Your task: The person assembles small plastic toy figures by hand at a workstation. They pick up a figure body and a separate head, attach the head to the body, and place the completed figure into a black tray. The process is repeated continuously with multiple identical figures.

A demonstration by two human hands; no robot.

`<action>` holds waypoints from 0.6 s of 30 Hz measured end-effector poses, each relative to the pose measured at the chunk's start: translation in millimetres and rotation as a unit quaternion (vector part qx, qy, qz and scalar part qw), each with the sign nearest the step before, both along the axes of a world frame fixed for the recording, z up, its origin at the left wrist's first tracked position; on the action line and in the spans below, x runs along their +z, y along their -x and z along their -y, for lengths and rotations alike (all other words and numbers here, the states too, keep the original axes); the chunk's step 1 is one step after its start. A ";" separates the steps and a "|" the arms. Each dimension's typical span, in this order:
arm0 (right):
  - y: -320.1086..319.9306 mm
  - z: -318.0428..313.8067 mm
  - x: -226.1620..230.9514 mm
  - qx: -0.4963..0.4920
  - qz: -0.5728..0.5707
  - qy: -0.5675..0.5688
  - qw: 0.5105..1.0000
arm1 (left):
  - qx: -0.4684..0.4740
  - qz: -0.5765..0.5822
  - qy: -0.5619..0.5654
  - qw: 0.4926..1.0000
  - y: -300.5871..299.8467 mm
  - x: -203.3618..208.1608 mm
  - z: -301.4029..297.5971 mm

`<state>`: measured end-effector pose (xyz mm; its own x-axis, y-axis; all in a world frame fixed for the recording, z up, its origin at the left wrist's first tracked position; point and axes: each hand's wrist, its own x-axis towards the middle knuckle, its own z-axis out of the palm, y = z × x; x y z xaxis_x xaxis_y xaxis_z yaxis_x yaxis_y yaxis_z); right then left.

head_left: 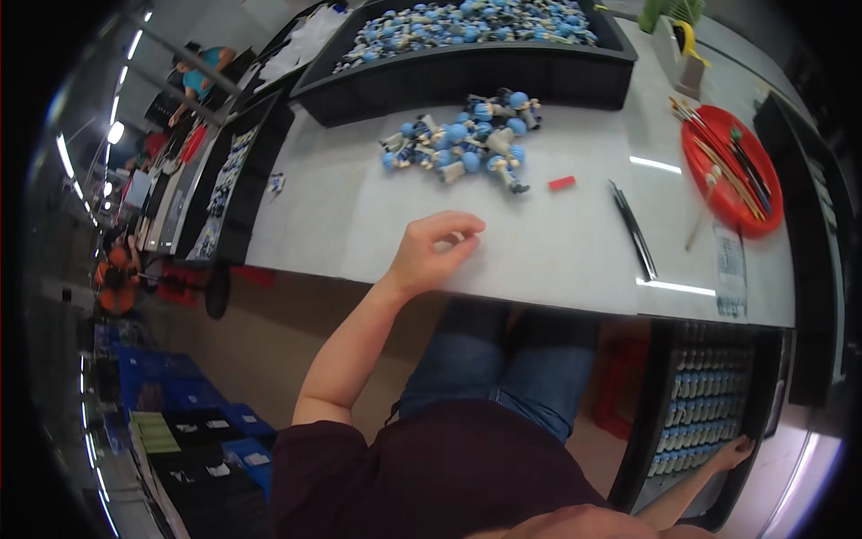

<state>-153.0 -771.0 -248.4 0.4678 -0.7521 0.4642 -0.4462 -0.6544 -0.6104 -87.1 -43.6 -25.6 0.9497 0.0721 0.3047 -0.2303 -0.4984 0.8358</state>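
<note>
My left hand (437,251) is over the near edge of the white tabletop, its fingers loosely curled and a gap between thumb and forefinger. Nothing shows in it. Beyond it lies a loose heap of small blue-headed figurines (458,144). A small red block (562,183) lies right of the heap, and a dark pen-like tool (634,231) farther right. Low on the right, my right hand (736,451) is at the right side of a black tray (637,449) where figurines (691,413) lie in rows. Its fingers look closed; what they hold is too small to make out.
A large black bin (467,87) full of figurines stands at the back. On the right, a red dish (766,218) holds brushes and sticks, with a tape dispenser (684,63) behind it. Another black tray (224,180) is at left. Other people (202,76) sit farther off.
</note>
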 end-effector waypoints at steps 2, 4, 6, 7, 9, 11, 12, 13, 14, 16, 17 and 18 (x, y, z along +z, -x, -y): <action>-18.5 -55.0 42.6 0.094 0.104 -0.005 0.990 | 0.040 0.039 -0.036 0.998 -13.0 12.1 -7.5; -43.7 -132.9 103.2 0.174 0.153 -0.023 0.972 | 0.084 0.044 -0.082 0.992 -26.8 13.8 -25.2; -55.5 -207.8 147.3 0.251 0.184 -0.056 0.949 | 0.114 0.026 -0.159 0.980 -45.7 19.8 -31.5; -62.7 -231.9 155.3 0.299 0.207 -0.093 0.927 | 0.125 0.063 -0.225 0.964 -51.4 18.9 -35.0; -75.8 -289.9 171.4 0.396 0.227 -0.130 0.880 | 0.150 0.134 -0.353 0.914 -60.1 8.8 -39.3; -84.4 -341.9 174.4 0.486 0.212 -0.157 0.833 | 0.137 0.108 -0.353 0.919 -63.3 -1.7 -43.7; -85.1 -370.0 176.6 0.518 0.195 -0.176 0.814 | 0.129 0.095 -0.354 0.921 -63.9 -3.8 -45.9; -87.2 -395.2 175.4 0.556 0.189 -0.189 0.787 | 0.129 0.101 -0.345 0.924 -60.5 -2.7 -48.8; -86.6 -416.3 174.2 0.587 0.167 -0.208 0.764 | 0.127 0.107 -0.336 0.927 -56.6 -2.6 -50.7; -81.5 -461.8 187.9 0.633 0.119 -0.228 0.730 | 0.117 0.052 -0.243 0.961 -45.2 3.5 -48.6; -80.3 -480.7 191.4 0.640 0.101 -0.287 0.706 | 0.104 -0.010 -0.158 0.982 -37.5 11.4 -42.4; -80.8 -498.4 192.2 0.647 0.092 -0.311 0.690 | 0.090 -0.074 -0.072 0.991 -30.3 14.5 -37.4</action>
